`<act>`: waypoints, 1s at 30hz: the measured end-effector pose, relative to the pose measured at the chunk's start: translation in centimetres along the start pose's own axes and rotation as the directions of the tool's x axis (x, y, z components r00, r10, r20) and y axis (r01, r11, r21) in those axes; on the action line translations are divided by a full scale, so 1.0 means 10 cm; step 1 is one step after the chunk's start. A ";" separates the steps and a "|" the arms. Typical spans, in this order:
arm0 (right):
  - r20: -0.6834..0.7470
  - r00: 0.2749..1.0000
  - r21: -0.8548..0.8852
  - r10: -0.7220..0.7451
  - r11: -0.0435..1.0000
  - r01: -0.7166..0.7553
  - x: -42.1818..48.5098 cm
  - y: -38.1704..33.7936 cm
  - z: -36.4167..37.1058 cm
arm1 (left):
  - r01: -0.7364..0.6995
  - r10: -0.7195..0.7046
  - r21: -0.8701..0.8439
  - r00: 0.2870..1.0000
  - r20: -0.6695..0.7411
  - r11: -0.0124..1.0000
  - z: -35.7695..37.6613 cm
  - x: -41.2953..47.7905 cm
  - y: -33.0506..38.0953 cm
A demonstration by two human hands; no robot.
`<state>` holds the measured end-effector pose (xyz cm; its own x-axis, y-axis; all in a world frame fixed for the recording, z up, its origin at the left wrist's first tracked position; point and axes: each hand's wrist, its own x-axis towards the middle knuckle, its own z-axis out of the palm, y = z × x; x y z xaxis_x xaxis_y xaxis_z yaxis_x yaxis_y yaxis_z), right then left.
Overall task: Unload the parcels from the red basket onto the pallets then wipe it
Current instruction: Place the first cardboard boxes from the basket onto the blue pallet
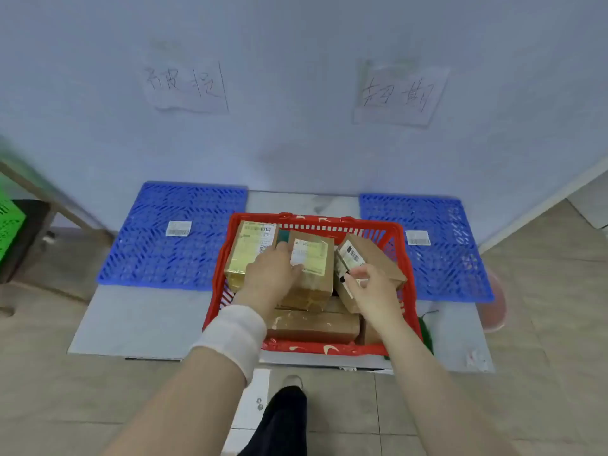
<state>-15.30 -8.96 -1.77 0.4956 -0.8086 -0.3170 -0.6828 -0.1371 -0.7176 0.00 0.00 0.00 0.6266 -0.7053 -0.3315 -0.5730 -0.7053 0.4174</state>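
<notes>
A red basket (316,222) stands on a low grey platform between two blue pallets, one on the left (148,251) and one on the right (450,258). Several taped cardboard parcels fill the basket. My left hand (271,274), with a white wrist wrap, lies over the middle parcel (312,274) with its fingers curled on the parcel's top. My right hand (370,286) pinches the near edge of the tilted right parcel (371,255) by its label. A yellowish parcel (246,251) leans at the basket's left. More parcels (312,325) lie underneath.
Each pallet carries a small barcode label (178,228) (418,238). Two handwritten paper signs (187,85) (399,93) hang on the wall above. A green crate (10,225) and a wooden frame stand at the left. A green thing (426,334) lies beside the basket's right corner. My foot (289,406) stands on the tiled floor.
</notes>
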 end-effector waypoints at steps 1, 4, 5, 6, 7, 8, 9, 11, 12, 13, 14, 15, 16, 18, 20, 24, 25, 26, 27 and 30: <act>0.024 0.998 0.040 0.050 0.998 -0.050 0.07 0.02 0.11 | 0.033 -0.031 -0.050 0.999 0.033 0.998 0.06 0.06 -0.04; 0.087 0.982 0.074 0.167 0.982 -0.173 0.21 0.11 0.38 | 0.129 -0.113 -0.193 0.989 0.093 0.973 0.30 0.21 -0.20; 0.100 0.974 0.092 0.201 0.973 -0.211 0.24 0.16 0.46 | 0.167 -0.145 -0.228 0.983 0.110 0.959 0.36 0.24 -0.25; 0.110 0.965 0.111 0.239 0.962 -0.251 0.26 0.20 0.51 | 0.196 -0.172 -0.261 0.979 0.114 0.945 0.42 0.26 -0.28; 0.116 0.956 0.134 0.268 0.950 -0.283 0.28 0.24 0.55 | 0.215 -0.192 -0.297 0.976 0.103 0.931 0.46 0.27 -0.31; 0.126 0.947 0.165 0.296 0.935 -0.314 0.28 0.25 0.57 | 0.228 -0.213 -0.326 0.974 0.083 0.918 0.49 0.28 -0.33; 0.140 0.938 0.207 0.317 0.917 -0.341 0.28 0.28 0.60 | 0.235 -0.225 -0.352 0.972 0.071 0.906 0.52 0.28 -0.33; 0.175 0.919 0.276 0.353 0.879 -0.390 0.26 0.31 0.66 | 0.268 -0.260 -0.364 0.963 0.072 0.892 0.58 0.27 -0.32; 0.193 0.913 0.292 0.360 0.867 -0.404 0.23 0.31 0.68 | 0.290 -0.281 -0.370 0.957 0.078 0.883 0.60 0.25 -0.30; 0.202 0.910 0.307 0.362 0.859 -0.410 0.22 0.31 0.71 | 0.313 -0.304 -0.381 0.949 0.085 0.870 0.62 0.24 -0.29; 0.204 0.908 0.325 0.367 0.849 -0.416 0.20 0.31 0.73 | 0.330 -0.323 -0.391 0.943 0.087 0.859 0.65 0.22 -0.28; 0.198 0.907 0.349 0.373 0.837 -0.421 0.18 0.31 0.76 | 0.343 -0.339 -0.404 0.937 0.083 0.848 0.67 0.20 -0.28; 0.191 0.905 0.370 0.381 0.826 -0.426 0.16 0.30 0.77 | 0.353 -0.358 -0.428 0.931 0.072 0.832 0.68 0.17 -0.28; 0.181 0.902 0.420 0.392 0.799 -0.431 0.12 0.27 0.76 | 0.347 -0.371 -0.483 0.927 0.048 0.804 0.69 0.11 -0.28; 0.159 0.904 0.466 0.396 0.777 -0.423 0.06 0.23 0.69 | 0.328 -0.365 -0.513 0.930 0.031 0.793 0.65 0.04 -0.25; 0.077 0.927 0.548 0.366 0.762 -0.346 -0.08 0.04 0.48 | 0.227 -0.308 -0.611 0.951 -0.028 0.758 0.46 -0.09 -0.17; 0.053 0.934 0.572 0.355 0.755 -0.319 -0.10 -0.04 0.45 | 0.194 -0.286 -0.644 0.957 -0.040 0.740 0.37 -0.11 -0.16; 0.030 0.940 0.594 0.340 0.750 -0.290 -0.12 -0.14 0.42 | 0.163 -0.268 -0.676 0.962 -0.053 0.719 0.28 -0.12 -0.16; 0.010 0.947 0.613 0.322 0.746 -0.260 -0.13 -0.24 0.42 | 0.137 -0.256 -0.707 0.964 -0.064 0.693 0.17 -0.11 -0.16; -0.024 0.966 0.644 0.257 0.743 -0.182 -0.16 -0.64 0.56 | 0.049 -0.246 -0.793 0.961 -0.129 0.608 -0.20 -0.09 -0.34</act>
<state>-8.69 -3.63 -0.12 0.2902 -0.8303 -0.4759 -0.2515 0.4136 -0.8750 2.43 3.21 0.59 0.8112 -0.4948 -0.3118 0.1011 -0.4065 0.9081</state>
